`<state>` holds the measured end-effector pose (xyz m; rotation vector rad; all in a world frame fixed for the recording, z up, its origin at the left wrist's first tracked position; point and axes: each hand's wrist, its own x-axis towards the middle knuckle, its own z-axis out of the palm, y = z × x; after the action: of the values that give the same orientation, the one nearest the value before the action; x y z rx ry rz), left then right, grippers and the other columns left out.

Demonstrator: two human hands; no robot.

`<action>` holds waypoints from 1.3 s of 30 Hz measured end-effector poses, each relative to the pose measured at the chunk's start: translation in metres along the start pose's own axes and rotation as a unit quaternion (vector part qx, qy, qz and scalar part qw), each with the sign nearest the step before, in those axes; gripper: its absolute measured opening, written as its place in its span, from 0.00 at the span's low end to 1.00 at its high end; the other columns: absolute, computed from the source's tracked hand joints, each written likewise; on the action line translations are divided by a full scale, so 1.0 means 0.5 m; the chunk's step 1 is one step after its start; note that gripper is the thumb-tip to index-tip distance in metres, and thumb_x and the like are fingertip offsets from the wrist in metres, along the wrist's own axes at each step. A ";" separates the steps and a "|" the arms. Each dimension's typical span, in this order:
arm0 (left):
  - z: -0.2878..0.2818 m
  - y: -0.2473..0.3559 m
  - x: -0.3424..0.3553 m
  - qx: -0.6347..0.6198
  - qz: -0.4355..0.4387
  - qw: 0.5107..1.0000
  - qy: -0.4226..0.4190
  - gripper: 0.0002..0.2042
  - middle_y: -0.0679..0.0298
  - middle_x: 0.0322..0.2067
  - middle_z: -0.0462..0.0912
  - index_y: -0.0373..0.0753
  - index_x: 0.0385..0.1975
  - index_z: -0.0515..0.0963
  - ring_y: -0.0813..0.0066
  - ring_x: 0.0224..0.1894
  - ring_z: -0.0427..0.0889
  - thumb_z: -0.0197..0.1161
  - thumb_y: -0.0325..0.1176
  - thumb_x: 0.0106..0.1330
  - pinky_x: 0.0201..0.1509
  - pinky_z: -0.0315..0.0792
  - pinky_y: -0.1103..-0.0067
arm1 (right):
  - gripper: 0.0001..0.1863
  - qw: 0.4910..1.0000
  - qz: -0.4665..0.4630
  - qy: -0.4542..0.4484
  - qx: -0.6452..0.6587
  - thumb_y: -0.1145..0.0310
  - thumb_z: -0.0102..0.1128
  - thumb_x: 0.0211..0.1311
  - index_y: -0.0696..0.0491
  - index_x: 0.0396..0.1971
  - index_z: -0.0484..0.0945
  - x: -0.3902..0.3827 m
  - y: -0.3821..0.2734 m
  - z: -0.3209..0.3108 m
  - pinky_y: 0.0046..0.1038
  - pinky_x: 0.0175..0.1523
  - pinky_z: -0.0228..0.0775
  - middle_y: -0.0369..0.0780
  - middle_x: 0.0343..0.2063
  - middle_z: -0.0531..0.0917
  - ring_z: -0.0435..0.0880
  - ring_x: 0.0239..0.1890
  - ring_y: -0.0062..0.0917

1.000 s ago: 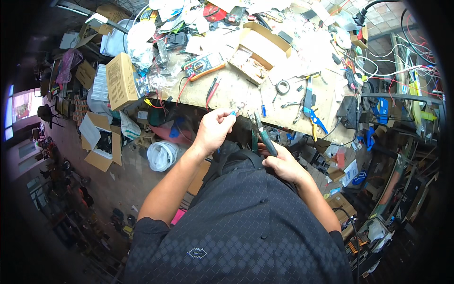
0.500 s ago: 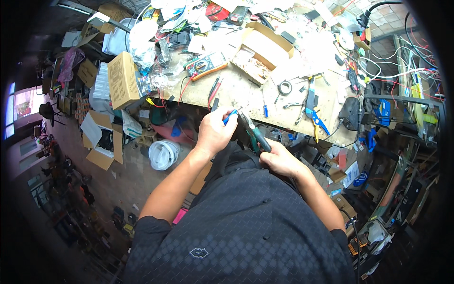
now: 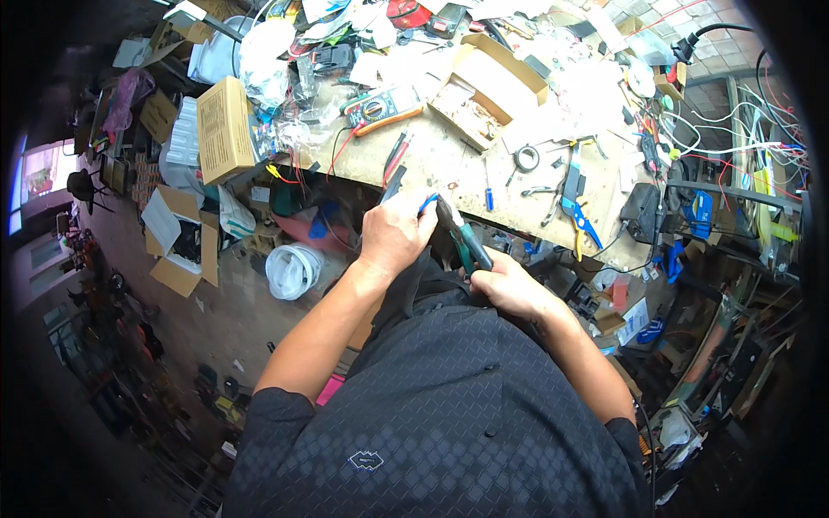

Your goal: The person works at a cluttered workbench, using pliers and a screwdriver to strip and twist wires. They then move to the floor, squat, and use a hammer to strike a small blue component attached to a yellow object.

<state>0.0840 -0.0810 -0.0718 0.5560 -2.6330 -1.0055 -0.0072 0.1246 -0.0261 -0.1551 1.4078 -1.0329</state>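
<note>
My left hand (image 3: 393,229) is closed in a pinch at the near edge of the workbench (image 3: 449,186). A small blue piece (image 3: 428,202) shows at its fingertips, its kind too small to make out. Beyond the knuckles sticks out a dark, narrow strip (image 3: 393,183); whether it is part of the same thing I cannot tell. My right hand (image 3: 509,283) grips pliers (image 3: 467,240) with dark and green handles. Their jaws point up and to the left, right beside the blue piece; whether they touch it I cannot tell.
On the bench lie a multimeter (image 3: 380,107), an open cardboard box (image 3: 471,116) with small copper-coloured parts, black tape (image 3: 526,158), a small screwdriver (image 3: 490,194) and a blue-and-yellow hand tool (image 3: 577,211). A white bucket (image 3: 294,271) stands on the floor at left.
The pliers' jaws have come closer to the blue piece in my left hand. The view has shifted slightly, and both hands keep their grips.
</note>
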 end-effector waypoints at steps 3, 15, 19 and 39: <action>0.003 -0.013 -0.005 0.001 -0.013 1.000 -0.017 0.07 0.55 0.30 0.86 0.44 0.41 0.84 0.50 0.32 0.86 0.66 0.36 0.68 0.34 0.80 0.63 | 0.08 0.999 0.011 0.034 0.001 0.72 0.53 0.61 0.54 0.40 0.74 -0.002 0.002 0.017 0.23 0.33 0.64 0.29 0.25 0.74 0.69 0.27 0.15; 0.007 -0.002 -0.012 -0.093 -0.174 0.970 -0.143 0.14 0.54 0.28 0.86 0.40 0.44 0.85 0.62 0.30 0.85 0.68 0.43 0.69 0.38 0.78 0.71 | 0.21 0.991 0.039 0.100 -0.081 0.63 0.64 0.57 0.61 0.48 0.76 0.007 0.049 0.045 0.28 0.40 0.74 0.36 0.29 0.80 0.78 0.31 0.21; 0.000 0.019 0.017 -0.070 -0.198 0.951 -0.227 0.20 0.59 0.27 0.85 0.40 0.39 0.87 0.70 0.28 0.82 0.70 0.54 0.66 0.39 0.76 0.73 | 0.26 0.987 -0.003 0.129 -0.099 0.64 0.65 0.57 0.62 0.54 0.75 0.007 0.059 0.055 0.31 0.44 0.76 0.40 0.31 0.81 0.80 0.34 0.25; 0.025 -0.036 0.004 -0.245 -0.176 0.931 -0.206 0.15 0.71 0.29 0.84 0.34 0.41 0.86 0.85 0.32 0.75 0.68 0.43 0.72 0.37 0.72 0.80 | 0.13 0.989 0.004 0.100 -0.112 0.68 0.58 0.60 0.58 0.42 0.79 0.016 0.043 0.028 0.30 0.34 0.71 0.35 0.23 0.77 0.76 0.26 0.22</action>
<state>0.0822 -0.0873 -0.0929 0.7724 -2.4920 -2.0099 0.0140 0.1252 -0.0423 -0.2151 1.7052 -0.9012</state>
